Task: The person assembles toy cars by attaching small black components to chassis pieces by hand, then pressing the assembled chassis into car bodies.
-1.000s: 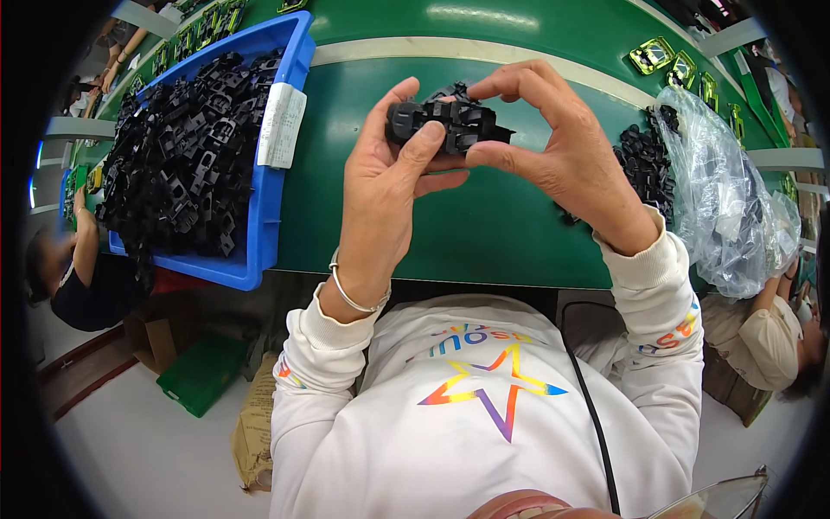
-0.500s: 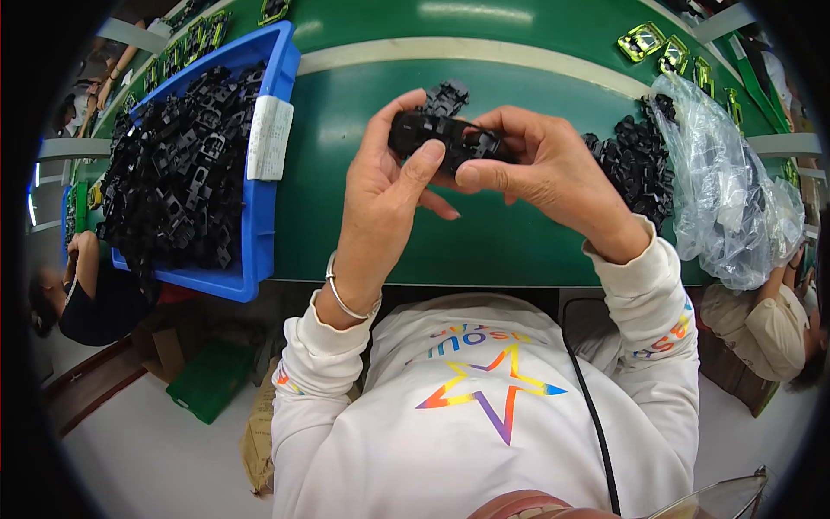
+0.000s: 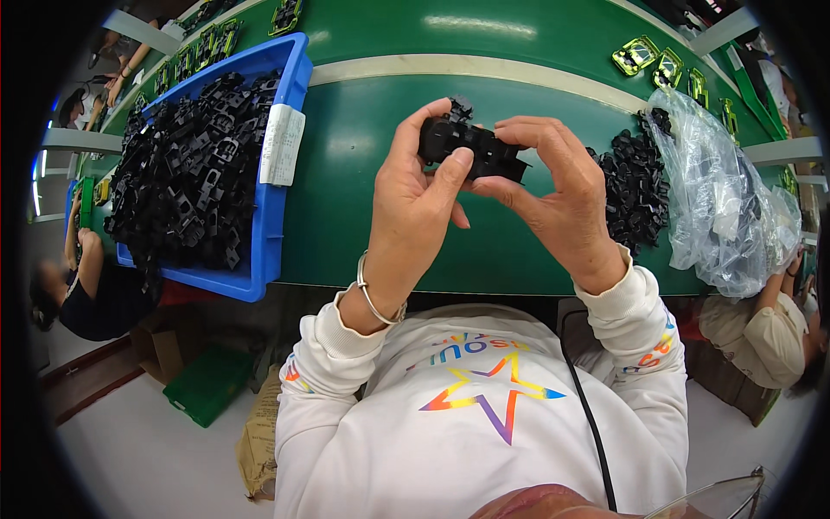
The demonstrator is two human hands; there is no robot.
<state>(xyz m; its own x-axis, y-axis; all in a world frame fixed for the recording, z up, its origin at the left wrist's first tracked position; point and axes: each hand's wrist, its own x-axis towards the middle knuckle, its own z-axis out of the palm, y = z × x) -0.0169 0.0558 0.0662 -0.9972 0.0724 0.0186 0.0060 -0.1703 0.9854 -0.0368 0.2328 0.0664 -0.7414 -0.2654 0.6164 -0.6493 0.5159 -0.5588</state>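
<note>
Head: black part [image 3: 484, 150], written-on label [image 3: 282, 145]

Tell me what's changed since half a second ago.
The right hand has uncurled its fingers, forefinger and thumb now around the right end of the black part. The left hand, gripping that part throughout, has shifted slightly rightward. Nothing was visibly let go. The blue bin and plastic bag stayed put.
</note>
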